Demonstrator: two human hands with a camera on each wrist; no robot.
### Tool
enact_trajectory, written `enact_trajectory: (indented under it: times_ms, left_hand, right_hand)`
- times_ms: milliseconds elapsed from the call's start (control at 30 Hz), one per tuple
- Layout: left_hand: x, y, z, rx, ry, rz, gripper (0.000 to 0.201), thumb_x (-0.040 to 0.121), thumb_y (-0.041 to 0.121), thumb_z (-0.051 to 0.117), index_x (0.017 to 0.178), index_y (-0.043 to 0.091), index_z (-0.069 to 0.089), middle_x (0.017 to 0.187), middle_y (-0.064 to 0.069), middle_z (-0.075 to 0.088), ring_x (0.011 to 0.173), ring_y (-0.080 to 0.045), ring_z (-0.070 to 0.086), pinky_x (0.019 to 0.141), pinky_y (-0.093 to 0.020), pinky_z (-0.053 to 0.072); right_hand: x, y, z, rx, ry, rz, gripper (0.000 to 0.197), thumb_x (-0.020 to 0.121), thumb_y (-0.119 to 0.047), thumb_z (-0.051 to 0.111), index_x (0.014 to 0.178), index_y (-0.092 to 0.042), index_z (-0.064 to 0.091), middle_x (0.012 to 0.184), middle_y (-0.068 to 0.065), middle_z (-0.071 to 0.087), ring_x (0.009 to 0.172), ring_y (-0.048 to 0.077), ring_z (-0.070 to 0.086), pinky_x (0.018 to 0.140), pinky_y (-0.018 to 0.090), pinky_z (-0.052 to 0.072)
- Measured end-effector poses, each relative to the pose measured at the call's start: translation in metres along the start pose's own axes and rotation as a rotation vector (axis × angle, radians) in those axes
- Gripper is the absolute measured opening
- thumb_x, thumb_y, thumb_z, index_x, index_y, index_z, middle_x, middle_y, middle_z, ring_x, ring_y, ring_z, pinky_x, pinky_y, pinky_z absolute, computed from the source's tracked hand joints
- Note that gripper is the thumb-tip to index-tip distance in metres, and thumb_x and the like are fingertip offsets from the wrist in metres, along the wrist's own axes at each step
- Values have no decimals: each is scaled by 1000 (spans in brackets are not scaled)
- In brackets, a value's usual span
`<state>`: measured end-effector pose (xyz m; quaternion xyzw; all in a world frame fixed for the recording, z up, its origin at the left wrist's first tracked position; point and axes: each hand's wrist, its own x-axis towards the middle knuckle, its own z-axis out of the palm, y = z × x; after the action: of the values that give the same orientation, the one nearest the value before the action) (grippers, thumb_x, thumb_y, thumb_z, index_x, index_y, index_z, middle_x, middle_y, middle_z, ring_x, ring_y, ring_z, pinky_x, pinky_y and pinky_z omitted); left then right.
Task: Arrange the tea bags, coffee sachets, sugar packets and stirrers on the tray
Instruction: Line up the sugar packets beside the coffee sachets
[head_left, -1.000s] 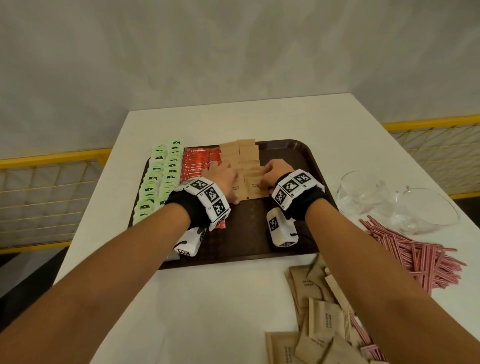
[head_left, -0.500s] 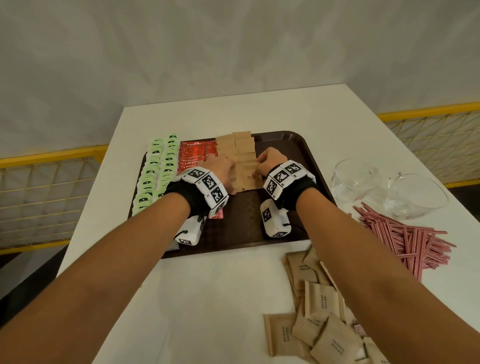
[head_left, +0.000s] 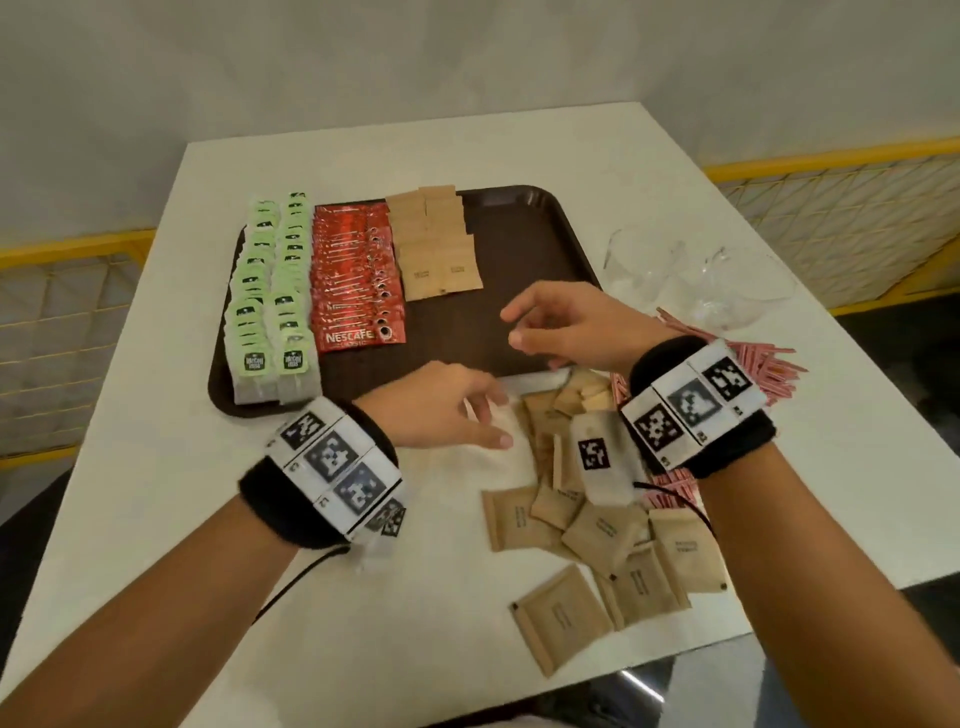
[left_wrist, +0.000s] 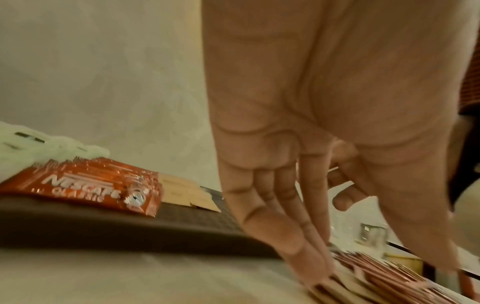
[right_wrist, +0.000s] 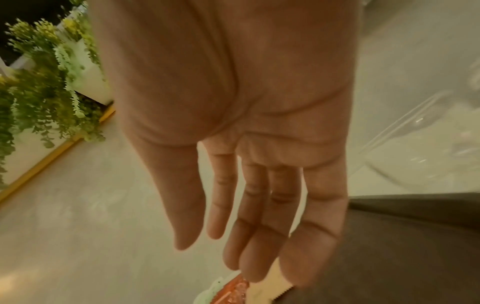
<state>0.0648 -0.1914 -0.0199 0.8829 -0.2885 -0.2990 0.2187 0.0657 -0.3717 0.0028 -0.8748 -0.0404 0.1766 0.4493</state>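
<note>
Now both hands have left the sugar packets (head_left: 440, 244) laid on the tray (head_left: 524, 228) and drawn back to the loose packets (head_left: 597, 525) on the table (head_left: 156, 519), likely for a next batch. The left hand (head_left: 441, 405) lies with straight fingers just beside the pile; the right hand (head_left: 566, 325) hovers relaxed, holding nothing. Tea bags (head_left: 272, 291) and coffee sachets (head_left: 358, 275) sit in rows. The stirrers (head_left: 758, 358) lie partly hidden behind the right wrist, beside blurred glass bowls (head_left: 727, 286).
</note>
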Motion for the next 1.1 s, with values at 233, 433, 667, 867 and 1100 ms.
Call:
enact_trajectory:
  times_ms: [233,433,667,867,1100]
  left_hand:
    - [-9,18,60,165,-131,-11,65,68,46,78,121,21,50,109,4,49,93,-12,47,77,-25,42]
    - [-7,19,65,194,-80,-71,63,70,34,80,119,19,45,105,0,44,95,-18,46,76,-27,38]
    - [-15,-6,44,64,-33,-185,38,69,20,82,95,20,53,87,5,55,71,-10,58,59,-23,47]
    - [-27,-27,18,-208,26,-148,27,77,5,73,92,22,58,85,0,62,78,-17,59,73,-26,50]
    - [-36,-46,0,-574,52,-128,46,77,-14,64,105,21,53,100,-12,64,82,-17,65,67,-21,56]
  right_hand:
    - [-52,39,17,-398,-142,213,46,76,-21,75,117,-24,55,105,-9,51,101,11,51,77,20,41]
    - [-50,48,36,-521,-113,273,62,68,-19,81,122,-20,51,121,1,51,113,19,50,92,30,45]
    - [-41,41,41,-515,-40,225,46,69,-16,80,108,-14,55,106,3,53,98,19,52,79,27,45]
    - [-30,33,37,-448,20,99,20,81,-10,65,85,-19,48,81,-4,52,81,17,53,69,26,46]
    - [-14,23,24,-144,8,98,25,78,-13,73,98,-20,58,95,-2,62,92,16,59,82,31,51]
